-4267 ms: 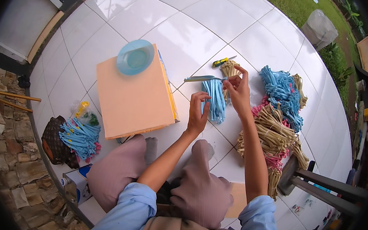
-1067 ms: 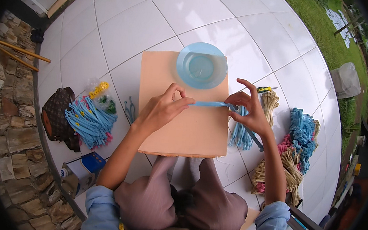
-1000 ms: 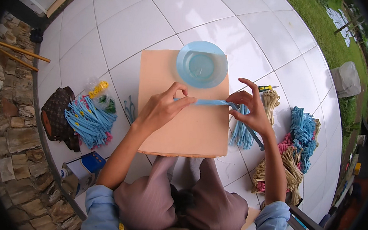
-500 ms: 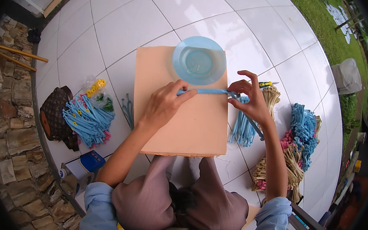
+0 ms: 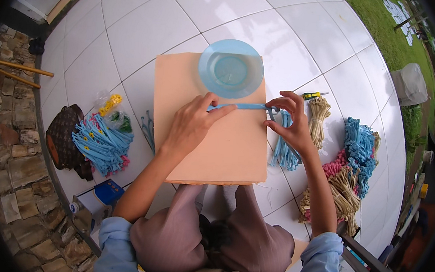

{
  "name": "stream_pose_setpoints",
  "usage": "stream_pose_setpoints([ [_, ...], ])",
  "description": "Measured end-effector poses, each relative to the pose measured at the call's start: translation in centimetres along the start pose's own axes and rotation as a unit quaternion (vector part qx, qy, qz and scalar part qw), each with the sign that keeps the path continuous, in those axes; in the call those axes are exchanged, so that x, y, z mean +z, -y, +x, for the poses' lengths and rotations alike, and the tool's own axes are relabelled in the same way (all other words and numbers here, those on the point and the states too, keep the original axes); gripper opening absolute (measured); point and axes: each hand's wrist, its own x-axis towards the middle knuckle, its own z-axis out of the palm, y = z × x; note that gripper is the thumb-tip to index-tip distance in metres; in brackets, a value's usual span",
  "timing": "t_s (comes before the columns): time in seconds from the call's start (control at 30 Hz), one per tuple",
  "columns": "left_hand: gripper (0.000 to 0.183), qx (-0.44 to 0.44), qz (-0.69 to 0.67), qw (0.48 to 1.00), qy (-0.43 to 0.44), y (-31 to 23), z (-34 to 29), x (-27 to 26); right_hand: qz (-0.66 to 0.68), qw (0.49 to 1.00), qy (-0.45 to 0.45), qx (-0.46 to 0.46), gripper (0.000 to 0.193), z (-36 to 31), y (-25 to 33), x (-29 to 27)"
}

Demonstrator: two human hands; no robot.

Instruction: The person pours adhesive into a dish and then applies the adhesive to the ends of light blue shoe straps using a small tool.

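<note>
A thin light-blue strip (image 5: pixel 251 106) stretches across the peach-coloured board (image 5: pixel 216 151) in front of me. My left hand (image 5: pixel 194 121) lies over the board, its thumb and forefinger pinching the strip's left part. At the board's right edge, my right hand (image 5: pixel 295 122) has its fingers curled round the other end, where the strip bends into a small loop. A darker length trails down from there beneath the hand. Beyond the strip, a round translucent blue dish (image 5: pixel 231 69) rests at the board's far edge.
On the left are a pile of blue strips (image 5: pixel 103 142), a brown patterned bag (image 5: pixel 66 137) and a blue-and-white can (image 5: pixel 101 198). To the right lie blue strips (image 5: pixel 287 151), beige bundles (image 5: pixel 319 121), a yellow-green screwdriver (image 5: pixel 312 95) and more blue bundles (image 5: pixel 360 147).
The right hand's fingers have curled in slightly at the strip's end. The left hand keeps its pinch. The whole view has shifted a little.
</note>
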Motion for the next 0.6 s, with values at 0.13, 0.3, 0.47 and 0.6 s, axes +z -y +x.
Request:
stream_pose_setpoints([
  [0.13,0.042,-0.004,-0.010,1.000,0.001,-0.2,0.1,0.0,-0.002,0.999,-0.031,-0.036,0.071,-0.7,-1.5,0.7],
  [0.3,0.042,-0.004,-0.014,1.000,-0.011,-0.1,0.0,0.2,-0.016,0.997,-0.044,-0.069,0.073,-1.2,-1.6,1.0],
  [0.47,0.042,0.000,-0.015,1.000,-0.016,-0.1,0.1,0.4,0.005,0.995,-0.066,-0.077,0.064,-2.1,-1.8,1.2],
  [0.6,0.042,0.001,-0.014,1.000,-0.015,0.0,0.0,0.3,-0.018,0.995,-0.061,-0.080,0.057,-2.3,-1.1,1.3],
])
